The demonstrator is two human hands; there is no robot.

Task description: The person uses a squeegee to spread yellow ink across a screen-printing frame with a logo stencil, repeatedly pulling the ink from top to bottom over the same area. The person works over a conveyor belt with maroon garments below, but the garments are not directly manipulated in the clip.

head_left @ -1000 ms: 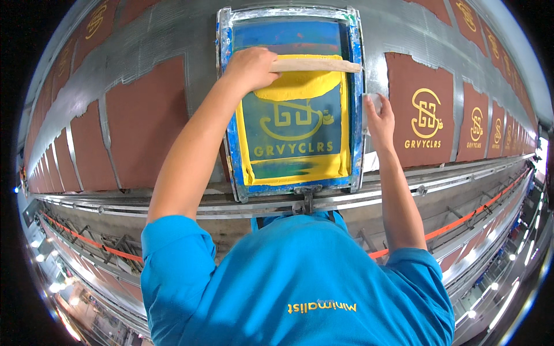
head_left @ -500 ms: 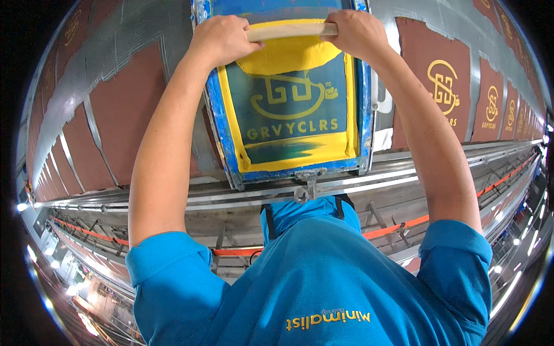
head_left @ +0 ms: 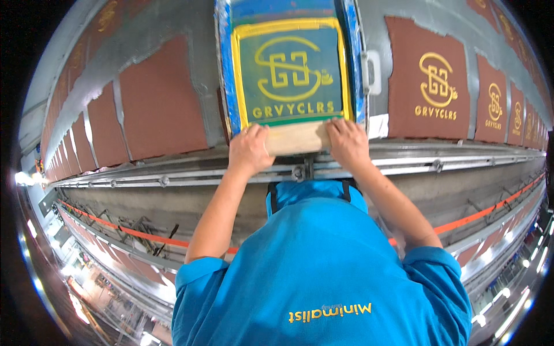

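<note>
A wooden-handled squeegee [head_left: 298, 137] lies across the near end of a screen printing frame [head_left: 225, 75], close to my body. My left hand [head_left: 250, 149] is closed on its left end and my right hand [head_left: 348, 141] on its right end. Beyond it, the dark green mesh [head_left: 248, 63] shows a yellow looping emblem with lettering under it. Thick yellow ink [head_left: 235, 69] borders the mesh along the sides and far edge. The squeegee's blade is hidden beneath the handle and my fingers.
Right of the frame, brown fabric pieces [head_left: 401, 75] bear the same yellow emblem on a long grey table [head_left: 372, 17]. Plain brown pieces [head_left: 158, 98] lie to the left. A metal rail [head_left: 219, 175] runs along the table's near edge, with an orange strip [head_left: 150, 235] below.
Both hands have pulled the squeegee from the far end of the screen to the near end. The pool of yellow ink over the mesh has been drawn away, baring the whole emblem.
</note>
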